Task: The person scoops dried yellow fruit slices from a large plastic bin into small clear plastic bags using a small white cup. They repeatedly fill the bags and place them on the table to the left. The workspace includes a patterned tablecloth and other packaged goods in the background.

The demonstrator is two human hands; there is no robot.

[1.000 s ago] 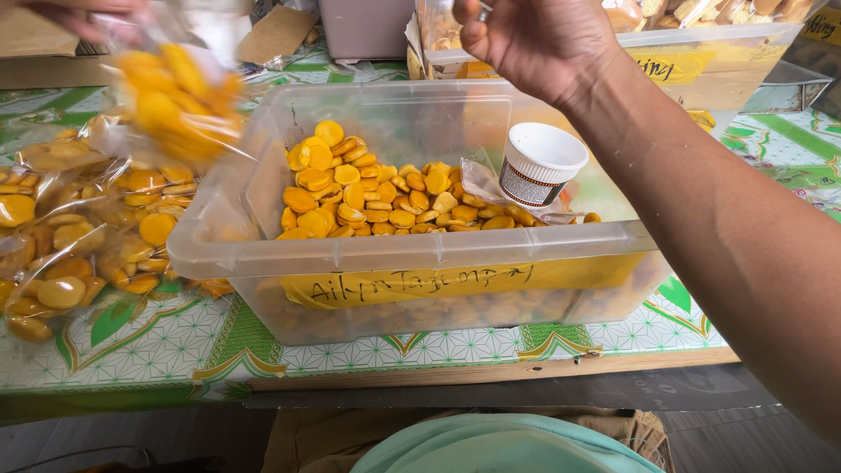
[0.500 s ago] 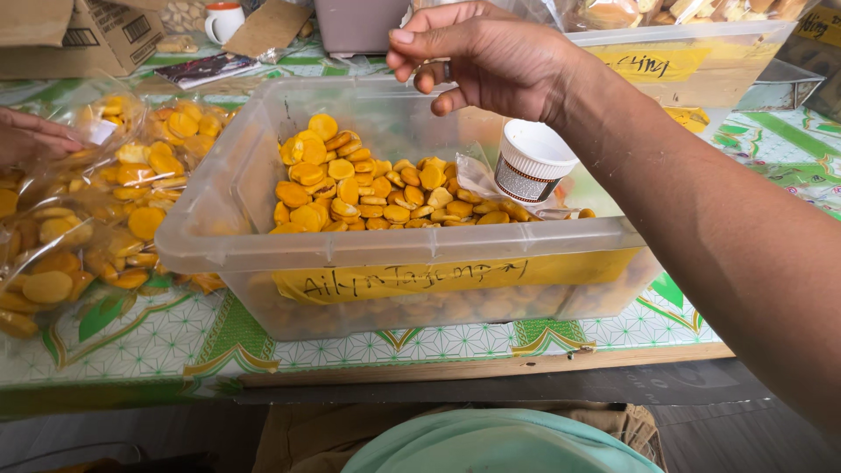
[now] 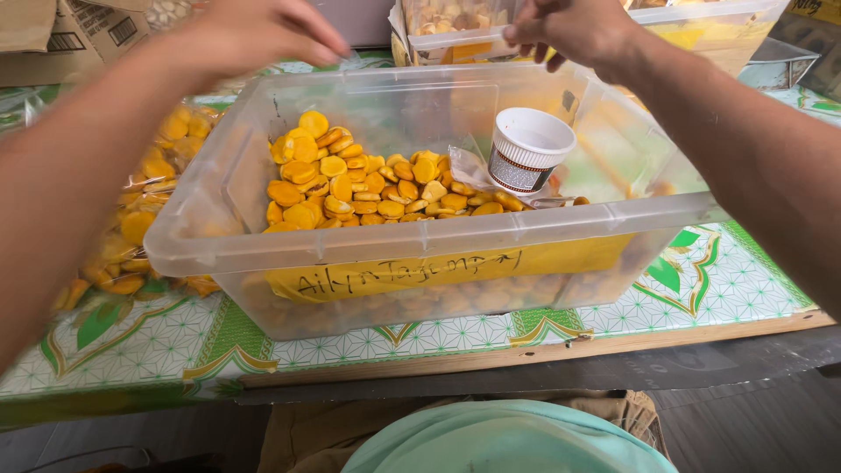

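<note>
Clear plastic tub (image 3: 219, 254) of round yellow biscuits (image 3: 350, 184) sits at the surface's near edge, a white paper cup (image 3: 528, 149) tilted inside. Bagged biscuits (image 3: 149, 193) crowd its left. Above its far rim, left hand (image 3: 254, 35) and right hand (image 3: 574, 28) hover with curled grips; contents unclear.

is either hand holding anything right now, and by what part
Nothing that shows. The left hand and right hand hover above the far rim of the clear plastic bin, fingers curled; whether the right pinches something small cannot be told.
</note>
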